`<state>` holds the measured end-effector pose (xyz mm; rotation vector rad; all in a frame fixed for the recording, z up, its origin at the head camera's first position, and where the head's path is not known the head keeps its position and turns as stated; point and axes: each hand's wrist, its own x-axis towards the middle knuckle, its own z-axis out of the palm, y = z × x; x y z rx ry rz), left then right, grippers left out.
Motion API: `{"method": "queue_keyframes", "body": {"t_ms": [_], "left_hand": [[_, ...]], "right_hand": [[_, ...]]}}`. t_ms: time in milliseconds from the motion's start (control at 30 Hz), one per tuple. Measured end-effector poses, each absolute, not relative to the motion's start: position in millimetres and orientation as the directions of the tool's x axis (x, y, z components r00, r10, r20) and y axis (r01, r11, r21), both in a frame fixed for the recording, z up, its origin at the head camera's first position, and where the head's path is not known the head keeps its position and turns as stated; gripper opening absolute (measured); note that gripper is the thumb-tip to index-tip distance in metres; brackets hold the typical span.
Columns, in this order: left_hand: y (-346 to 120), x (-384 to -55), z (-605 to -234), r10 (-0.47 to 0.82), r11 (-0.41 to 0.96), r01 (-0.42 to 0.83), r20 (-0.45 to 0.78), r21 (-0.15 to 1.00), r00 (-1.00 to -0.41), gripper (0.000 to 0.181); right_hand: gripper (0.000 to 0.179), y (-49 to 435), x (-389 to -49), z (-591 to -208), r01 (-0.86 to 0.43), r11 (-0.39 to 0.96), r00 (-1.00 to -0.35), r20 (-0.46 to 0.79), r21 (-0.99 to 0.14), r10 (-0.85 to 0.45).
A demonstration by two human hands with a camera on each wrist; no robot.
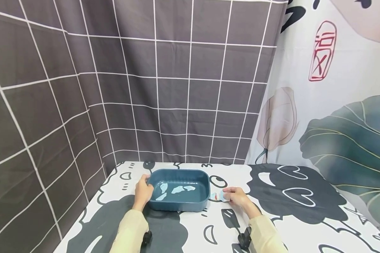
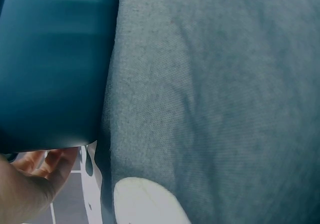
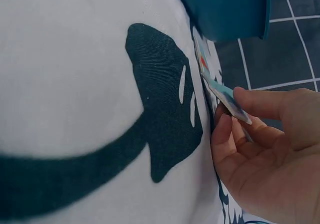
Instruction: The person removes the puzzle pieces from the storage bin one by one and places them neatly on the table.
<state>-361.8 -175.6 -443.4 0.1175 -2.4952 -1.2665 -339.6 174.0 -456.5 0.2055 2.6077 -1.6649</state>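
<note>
A dark teal plastic basin (image 1: 178,205) stands on the table, with several thin, irregular light-blue pieces (image 1: 177,189) lying on its floor. My left hand (image 1: 143,191) grips the basin's left end, its thumb at the rim; in the left wrist view the fingers (image 2: 62,166) go round the end wall. To the right of the basin, my right hand (image 1: 239,198) pinches a flat light-blue piece (image 3: 227,102) between thumb and fingers, low over the cloth. Another light-blue piece with a red mark (image 1: 214,196) lies beside it, between that hand and the basin.
A white cloth with dark cartoon drawings (image 1: 209,225) covers the table. Behind and to the left hangs a grey curtain with white grid lines (image 1: 174,93). A white curtain printed with leaves and a flower (image 1: 342,147) hangs at the right.
</note>
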Motion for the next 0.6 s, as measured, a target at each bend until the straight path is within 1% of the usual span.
{"method": "queue_keyframes", "body": {"t_ms": [267,433,600], "left_hand": [[-176.0,-362.0,-441.1,-0.218,0.594,0.076,0.251,0.801,-0.943,0.045],[-176.0,-361.0,-440.9,-0.216,0.598,0.075,0.251,0.798,-0.944,0.046],[-175.4,-360.1,-440.3,-0.216,0.594,0.08,0.254,0.801,-0.943,0.045]], "right_hand": [[0.033,174.6,-339.6,-455.9,0.13,0.432,-0.99,-0.093,-0.892,0.106],[0.034,175.2,-338.0,-450.9,0.085,0.51,-0.994,-0.039,-0.856,0.101],[0.033,173.6,-335.5,-443.2,0.056,0.574,-0.991,0.022,-0.817,0.129]]}}
